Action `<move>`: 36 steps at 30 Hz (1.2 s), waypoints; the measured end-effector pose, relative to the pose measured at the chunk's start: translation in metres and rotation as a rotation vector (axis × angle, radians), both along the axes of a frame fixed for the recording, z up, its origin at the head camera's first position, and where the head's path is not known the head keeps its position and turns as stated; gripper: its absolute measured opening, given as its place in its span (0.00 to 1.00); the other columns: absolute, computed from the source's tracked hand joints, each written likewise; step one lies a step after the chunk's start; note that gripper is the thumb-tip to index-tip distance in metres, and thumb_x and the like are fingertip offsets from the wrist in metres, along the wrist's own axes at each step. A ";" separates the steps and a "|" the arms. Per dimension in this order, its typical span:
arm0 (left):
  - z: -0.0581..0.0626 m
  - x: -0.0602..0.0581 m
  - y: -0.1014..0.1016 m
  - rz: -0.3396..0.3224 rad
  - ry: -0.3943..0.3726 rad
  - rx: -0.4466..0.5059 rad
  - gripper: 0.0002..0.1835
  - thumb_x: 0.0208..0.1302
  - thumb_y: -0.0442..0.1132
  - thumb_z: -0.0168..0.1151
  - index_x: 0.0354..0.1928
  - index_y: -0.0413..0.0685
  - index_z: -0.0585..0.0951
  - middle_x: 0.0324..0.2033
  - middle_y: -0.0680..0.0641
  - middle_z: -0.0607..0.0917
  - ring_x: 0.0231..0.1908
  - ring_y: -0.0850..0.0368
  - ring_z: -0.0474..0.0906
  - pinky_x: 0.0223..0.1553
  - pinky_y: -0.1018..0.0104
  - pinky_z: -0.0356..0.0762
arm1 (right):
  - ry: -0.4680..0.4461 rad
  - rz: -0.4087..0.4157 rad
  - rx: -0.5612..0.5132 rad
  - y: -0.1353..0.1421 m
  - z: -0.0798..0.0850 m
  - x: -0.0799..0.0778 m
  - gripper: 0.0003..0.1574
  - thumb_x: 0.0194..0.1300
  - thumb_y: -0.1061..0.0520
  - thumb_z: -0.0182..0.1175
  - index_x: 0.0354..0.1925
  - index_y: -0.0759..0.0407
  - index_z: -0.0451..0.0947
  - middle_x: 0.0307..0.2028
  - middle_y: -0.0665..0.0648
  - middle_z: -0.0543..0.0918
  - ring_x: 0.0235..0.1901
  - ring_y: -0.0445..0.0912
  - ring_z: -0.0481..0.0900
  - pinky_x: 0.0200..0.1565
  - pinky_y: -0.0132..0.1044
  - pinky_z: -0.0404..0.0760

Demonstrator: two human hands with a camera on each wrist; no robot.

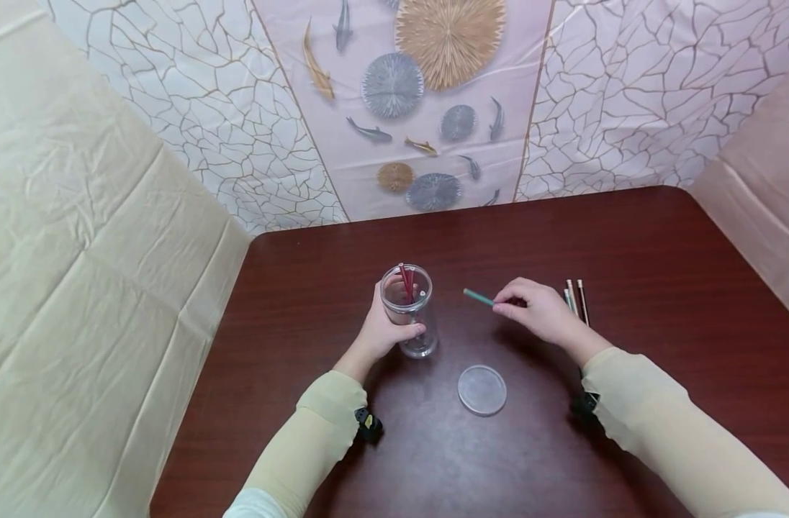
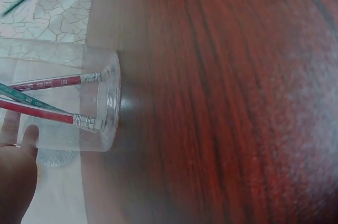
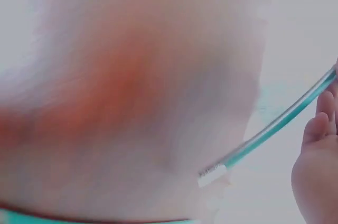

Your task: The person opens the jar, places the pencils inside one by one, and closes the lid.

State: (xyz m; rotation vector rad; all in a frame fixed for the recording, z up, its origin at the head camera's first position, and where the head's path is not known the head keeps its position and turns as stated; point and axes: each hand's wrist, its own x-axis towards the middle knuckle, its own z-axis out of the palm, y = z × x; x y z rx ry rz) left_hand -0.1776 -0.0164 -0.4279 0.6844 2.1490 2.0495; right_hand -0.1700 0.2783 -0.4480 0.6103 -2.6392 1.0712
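My left hand [image 1: 388, 324] grips a clear cylindrical jar [image 1: 420, 338], standing on the table with its mouth up. Two red pencils [image 2: 47, 83] and a green pencil [image 2: 31, 100] lean inside it, their metal ferrules toward the base. To the right of the jar, my right hand [image 1: 533, 306] pinches another green pencil [image 1: 479, 296] between thumb and fingers. That pencil slants toward the jar, apart from it. Its ferrule and white eraser end [image 3: 212, 175] show in the right wrist view.
A round clear lid [image 1: 481, 390] lies flat in front of the jar. Several more pencils [image 1: 582, 298] lie on the dark wooden table [image 1: 679, 288] beyond my right wrist, partly hidden by it. Patterned cloth [image 1: 394, 180] hangs along the table's back edge.
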 end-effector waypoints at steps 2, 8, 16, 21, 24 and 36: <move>0.000 0.000 0.000 -0.003 -0.001 0.003 0.48 0.40 0.20 0.68 0.64 0.31 0.51 0.57 0.30 0.67 0.59 0.34 0.63 0.58 0.64 0.64 | -0.012 -0.051 -0.058 -0.004 0.011 0.002 0.04 0.57 0.56 0.67 0.32 0.52 0.81 0.32 0.46 0.80 0.33 0.40 0.75 0.36 0.34 0.72; 0.001 0.001 -0.002 0.014 0.003 -0.012 0.48 0.40 0.20 0.68 0.64 0.32 0.53 0.57 0.32 0.68 0.58 0.43 0.66 0.59 0.62 0.64 | -0.075 -0.155 -0.203 -0.014 0.042 0.005 0.07 0.59 0.52 0.65 0.35 0.53 0.82 0.32 0.47 0.80 0.32 0.38 0.73 0.34 0.28 0.70; 0.000 0.000 -0.004 0.010 -0.016 -0.020 0.48 0.40 0.22 0.70 0.64 0.34 0.54 0.56 0.33 0.69 0.58 0.46 0.66 0.59 0.62 0.63 | -0.116 -0.201 -0.412 -0.034 0.079 0.010 0.11 0.60 0.53 0.65 0.38 0.59 0.81 0.27 0.43 0.80 0.28 0.39 0.75 0.29 0.28 0.72; 0.000 -0.001 -0.005 0.003 -0.021 -0.033 0.47 0.41 0.23 0.71 0.64 0.36 0.55 0.56 0.34 0.69 0.58 0.45 0.66 0.60 0.59 0.64 | -0.038 -0.190 -0.652 -0.050 0.103 0.012 0.04 0.58 0.61 0.65 0.34 0.55 0.81 0.25 0.42 0.79 0.27 0.39 0.73 0.30 0.27 0.71; 0.000 -0.002 -0.005 -0.007 -0.016 -0.052 0.48 0.41 0.24 0.71 0.65 0.37 0.54 0.57 0.34 0.69 0.58 0.46 0.66 0.60 0.59 0.64 | -0.005 -0.159 -0.813 -0.060 0.114 0.015 0.08 0.57 0.65 0.65 0.32 0.52 0.80 0.24 0.45 0.81 0.26 0.40 0.73 0.29 0.27 0.73; 0.003 -0.003 -0.008 -0.031 -0.001 -0.047 0.47 0.41 0.24 0.72 0.64 0.37 0.56 0.56 0.32 0.71 0.57 0.43 0.67 0.60 0.60 0.64 | 0.100 0.055 -1.362 -0.087 0.146 0.011 0.10 0.58 0.76 0.56 0.30 0.65 0.78 0.25 0.59 0.83 0.27 0.46 0.81 0.30 0.32 0.78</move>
